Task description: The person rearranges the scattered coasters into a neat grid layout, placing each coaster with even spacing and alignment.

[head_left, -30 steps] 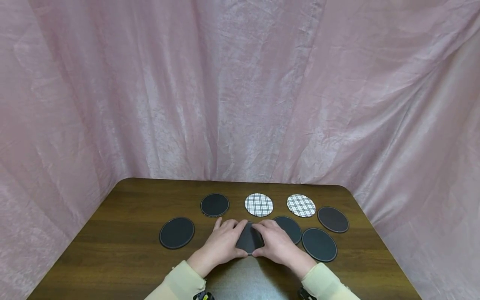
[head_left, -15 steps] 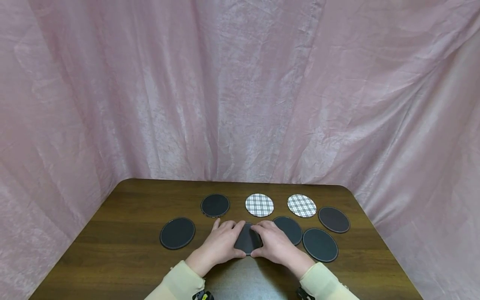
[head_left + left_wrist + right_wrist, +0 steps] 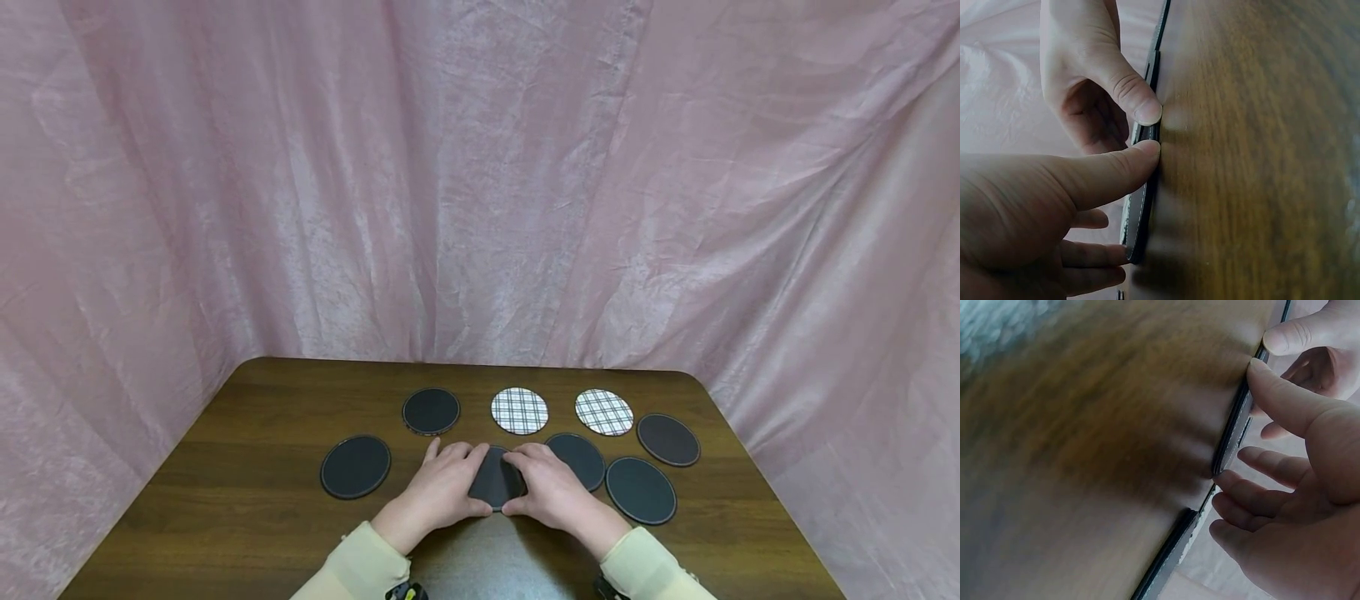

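Observation:
A round black coaster (image 3: 495, 481) with a stitched edge lies at the middle of the table between both hands. My left hand (image 3: 441, 490) grips its left side, thumb on the near rim and fingers around the far side. From the other side my right hand (image 3: 553, 490) holds it the same way. The thumbs almost meet at the near rim of the coaster (image 3: 1140, 219), as the left wrist view shows. In the right wrist view the coaster (image 3: 1233, 434) looks thick-edged; I cannot tell whether it is one or stacked. The hands hide its sides.
Black coasters lie at left (image 3: 356, 467) and back left (image 3: 431, 411). Two plaid coasters (image 3: 519, 410) are behind the hands. On the right are a dark brown coaster (image 3: 667, 439) and two black coasters (image 3: 641, 490), one partly behind my right hand. Pink curtain (image 3: 480, 183) surrounds the wooden table (image 3: 247, 500).
Both hands and the held coaster have shifted very slightly left since one second ago. The grip looks the same, and the other coasters stay in place.

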The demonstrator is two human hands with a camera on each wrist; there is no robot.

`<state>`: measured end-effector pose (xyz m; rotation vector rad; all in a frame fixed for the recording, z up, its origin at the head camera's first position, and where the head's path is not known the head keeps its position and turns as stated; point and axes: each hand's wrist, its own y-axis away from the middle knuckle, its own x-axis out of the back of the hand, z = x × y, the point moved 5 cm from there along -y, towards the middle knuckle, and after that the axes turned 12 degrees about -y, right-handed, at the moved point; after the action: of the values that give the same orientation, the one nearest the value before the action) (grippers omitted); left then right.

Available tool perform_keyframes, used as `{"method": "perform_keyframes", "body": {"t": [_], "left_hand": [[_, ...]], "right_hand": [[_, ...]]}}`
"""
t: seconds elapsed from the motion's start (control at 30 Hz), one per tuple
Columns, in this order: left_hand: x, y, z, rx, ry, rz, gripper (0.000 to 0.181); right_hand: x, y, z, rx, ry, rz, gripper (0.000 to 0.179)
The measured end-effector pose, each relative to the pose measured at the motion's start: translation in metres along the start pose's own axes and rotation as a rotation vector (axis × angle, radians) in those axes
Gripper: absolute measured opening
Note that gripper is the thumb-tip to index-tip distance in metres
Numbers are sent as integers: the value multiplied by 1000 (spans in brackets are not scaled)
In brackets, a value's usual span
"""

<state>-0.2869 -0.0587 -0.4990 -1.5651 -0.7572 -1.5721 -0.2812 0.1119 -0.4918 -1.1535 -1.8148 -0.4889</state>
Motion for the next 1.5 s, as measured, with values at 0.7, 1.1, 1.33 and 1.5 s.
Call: {"method": "perform_keyframes", "body": {"t": [0.7,1.1,1.33,1.5], "left_hand": [[1,1,-1,-8,-37,-8,76],[0,-1,-1,-5,-36,-20,76],[1,0,-1,-4,-30,-23,76],[1,0,-1,0,-27,-25,76]], "right_hand": [[-1,2,0,-2,-10,-10,70],[-1,3,1,-6,-22,-17,70],[-2,3,2,-5,-28,-11,69],[-2,3,2,-6,-30,-14,70]]}}
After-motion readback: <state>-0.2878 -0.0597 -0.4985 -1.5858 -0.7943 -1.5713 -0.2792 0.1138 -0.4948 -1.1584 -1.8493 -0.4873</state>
